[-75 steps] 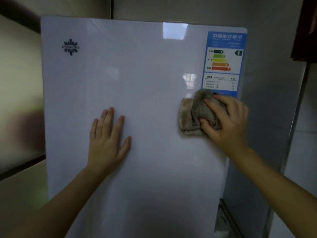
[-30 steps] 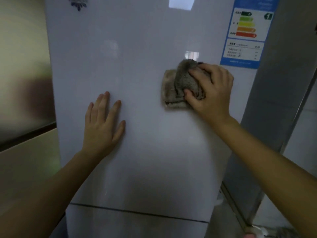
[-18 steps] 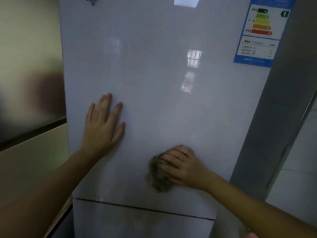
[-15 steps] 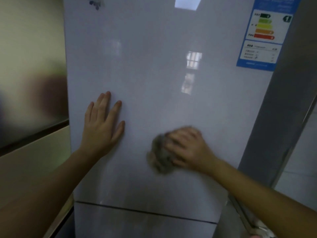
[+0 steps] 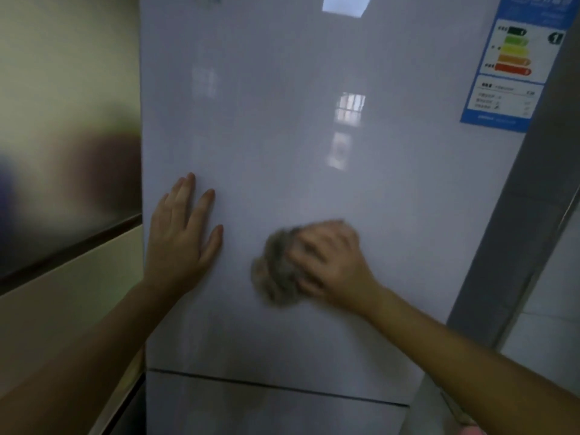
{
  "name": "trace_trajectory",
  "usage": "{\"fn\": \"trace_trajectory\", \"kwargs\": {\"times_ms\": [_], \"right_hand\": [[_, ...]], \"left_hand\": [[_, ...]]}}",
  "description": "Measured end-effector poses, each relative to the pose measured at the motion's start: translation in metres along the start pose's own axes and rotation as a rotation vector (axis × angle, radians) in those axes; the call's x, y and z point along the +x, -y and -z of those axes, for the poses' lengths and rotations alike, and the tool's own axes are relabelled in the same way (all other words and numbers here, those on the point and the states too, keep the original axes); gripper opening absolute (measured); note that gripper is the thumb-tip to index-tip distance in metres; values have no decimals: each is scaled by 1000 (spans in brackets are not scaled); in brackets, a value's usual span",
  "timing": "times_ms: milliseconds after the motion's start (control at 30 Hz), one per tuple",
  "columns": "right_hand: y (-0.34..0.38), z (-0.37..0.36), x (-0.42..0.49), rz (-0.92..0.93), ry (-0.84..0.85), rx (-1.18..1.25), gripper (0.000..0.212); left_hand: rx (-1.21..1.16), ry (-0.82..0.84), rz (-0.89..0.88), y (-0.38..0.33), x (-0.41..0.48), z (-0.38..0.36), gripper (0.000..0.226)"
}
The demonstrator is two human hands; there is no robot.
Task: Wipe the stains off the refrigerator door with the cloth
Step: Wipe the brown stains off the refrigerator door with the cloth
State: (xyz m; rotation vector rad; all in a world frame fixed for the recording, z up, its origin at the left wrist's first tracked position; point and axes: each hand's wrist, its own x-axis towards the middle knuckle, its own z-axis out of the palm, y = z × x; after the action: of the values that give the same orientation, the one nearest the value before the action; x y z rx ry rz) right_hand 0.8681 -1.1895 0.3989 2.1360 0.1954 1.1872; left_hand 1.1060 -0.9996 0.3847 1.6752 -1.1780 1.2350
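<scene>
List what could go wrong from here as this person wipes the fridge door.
1. The left hand, flat on the glossy door, may leave fresh smudges there.
2. The cloth is bunched small under the right hand, so strokes could miss patches.
3. A high stroke might catch the edge of the label.

The refrigerator door (image 5: 298, 152) fills the middle of the frame. My left hand (image 5: 180, 237) lies flat on it at centre left, near its left edge. My right hand (image 5: 332, 265) holds the cloth (image 5: 277, 268) against the door just right of centre. The cloth sticks out left of my fingers, apart from the left hand. A label (image 5: 514, 67) sits on the door at upper right. A lower door (image 5: 266, 409) lies beneath, at the bottom of the frame.
</scene>
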Motion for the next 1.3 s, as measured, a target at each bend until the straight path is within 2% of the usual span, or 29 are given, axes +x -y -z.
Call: {"fn": "trace_trajectory", "kwargs": {"times_ms": [67, 167, 267, 433, 500, 567, 667, 800, 867, 1000, 1100, 1300], "right_hand": [[26, -11, -22, 199, 135, 39, 31], [26, -9, -21, 253, 174, 59, 30], [-7, 5, 23, 115, 68, 13, 39], [-65, 30, 136, -278, -227, -87, 50], [-66, 31, 161, -393, -313, -82, 50], [-49, 21, 162, -432, -318, -77, 50], [-4, -9, 124, -310, -183, -45, 53], [67, -45, 39, 78, 77, 54, 39], [91, -56, 9, 214, 172, 80, 32], [94, -59, 7, 252, 179, 110, 29], [66, -45, 46, 144, 93, 89, 38], [11, -16, 171, -312, -257, 0, 50]], "left_hand": [[8, -1, -4, 8, -4, 1, 59], [-3, 28, 25, 18, -5, 5, 60], [-4, 42, 47, 28, -1, 8, 61], [-11, 11, 7, 31, -4, 3, 59], [-16, 2, -8, 33, -7, 2, 59], [-16, -11, -14, 35, -11, 2, 57], [-12, -28, 5, 38, -30, 1, 54], [23, -9, 18, 48, -70, -3, 54], [37, 6, 33, 53, -91, -8, 53], [-7, 49, 43, 61, -126, -17, 55], [-48, 57, 18, 64, -136, -17, 54], [-57, 63, 21, 68, -140, -21, 55]]}}
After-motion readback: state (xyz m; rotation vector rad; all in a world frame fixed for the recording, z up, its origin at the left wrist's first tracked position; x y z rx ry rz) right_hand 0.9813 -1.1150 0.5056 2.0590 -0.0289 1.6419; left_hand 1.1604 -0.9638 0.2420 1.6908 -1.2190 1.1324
